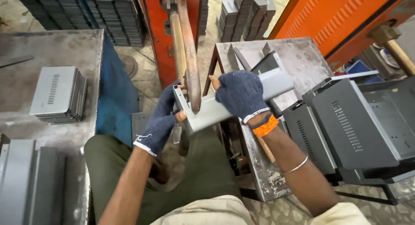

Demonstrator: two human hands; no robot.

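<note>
Head view, looking down, seated worker. Grey bent sheet-metal panel (pixel 235 104) is held at frame centre, tilted, long axis running from 8 o'clock up to 2 o'clock. Left hand (pixel 162 121), in dark blue knit glove w/ fingertips cut off, is clamped on the panel's lower-left end, bare fingertips pressed against the metal edge. Right hand (pixel 241 94), same kind of glove, is wrapped over the panel's top near mid-length, closed on it; orange thread band and thin metal bangle are seen on that forearm.

Copper-coloured welder arm (pixel 190 56) comes down from 12 o'clock, its tip meeting the panel's upper face just beside the left hand. Orange machine body (pixel 158 34) is seen behind it.

At 9 o'clock of the hands: stack of grey vented plates (pixel 58 94) on a worn metal table (pixel 52 47). At 7 o'clock: more grey folded panels (pixel 30 181), close to lens. At 3 o'clock: dark grey vented housings (pixel 354 125), piled on a stand, well apart from the held panel. Small steel bench (pixel 298 56) lies under and behind the right hand. At 11 to 1 o'clock, far side: tall stacks of grey parts (pixel 86 13) on the floor. Olive trousers are visible below the panel.
</note>
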